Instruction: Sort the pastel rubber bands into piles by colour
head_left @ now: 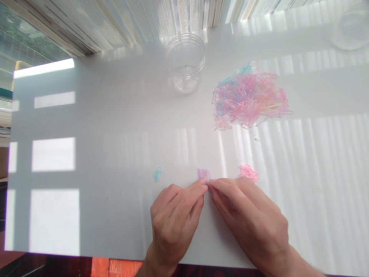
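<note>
My left hand (175, 219) and my right hand (250, 219) rest on the white table (115, 127) near its front edge, fingertips meeting in a pinch. Right at the fingertips lies a small clump of purple rubber bands (203, 174); whether a band is held between the fingers I cannot make out. A small pink clump (249, 172) lies just beyond my right hand. To the left sits a tiny blue clump (157, 174). A large mixed pile of pink, blue and yellow bands (249, 98) lies farther back on the right.
A clear plastic jar (185, 61) stands at the back centre of the table. A clear round lid or dish (350, 29) sits at the far right corner. Striped blinds run along the back edge. Sunlight patches fall across the tabletop.
</note>
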